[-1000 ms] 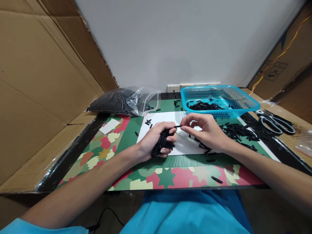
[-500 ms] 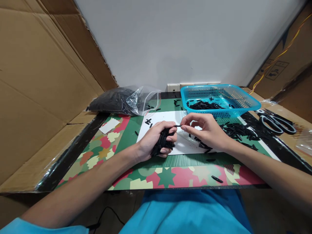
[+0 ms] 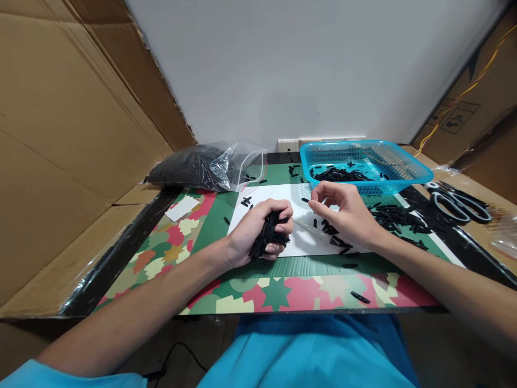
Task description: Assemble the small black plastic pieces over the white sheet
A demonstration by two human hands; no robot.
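My left hand (image 3: 252,223) is closed around a bunch of small black strips (image 3: 269,235), whose ends stick out between thumb and fingers. Thumb and forefinger of my right hand (image 3: 345,210) pinch one small black strip (image 3: 305,200) at its end, a short way to the right of the bunch. Under both hands lies a white sheet (image 3: 301,245) with some loose black strips on it. A larger heap of black strips (image 3: 398,218) is to the right of my right hand.
Behind my right hand stands a blue plastic basket (image 3: 418,171) holding more black strips. A see-through zip bag (image 3: 189,164) full of dark material lies at the back left. Scissors (image 3: 454,207) rest at the right. Cardboard (image 3: 81,134) walls the left side.
My right hand has moved up and to the right, drawing the black strip away from my left thumb. My left thumb has bent in over the bunch.
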